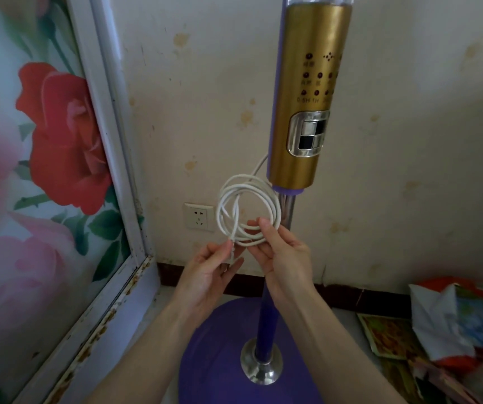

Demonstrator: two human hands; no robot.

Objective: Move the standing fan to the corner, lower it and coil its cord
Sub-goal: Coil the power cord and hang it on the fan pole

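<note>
Your right hand [282,258] has its grip closed on the lower arc of the coiled white cord [249,208], thumb and fingers pinching several loops together. Your left hand [209,271] pinches the cord's loose end just beside that bundle; whether the plug sits in that grip is hard to tell. The two hands nearly touch. The coil hangs in front of the fan's chrome pole [288,211], and one strand runs up from it to the underside of the gold control column [301,106].

The standing fan sits on its round purple base [214,354] on the floor, close to the stained wall and near the corner formed with a white-framed panel [112,141] printed with red and pink roses on your left. A wall socket [199,216] shows just behind the coil's left edge. To your right, on the floor, lie a crumpled colourful bag [453,319] and printed papers [389,336], near the base but apart from it.
</note>
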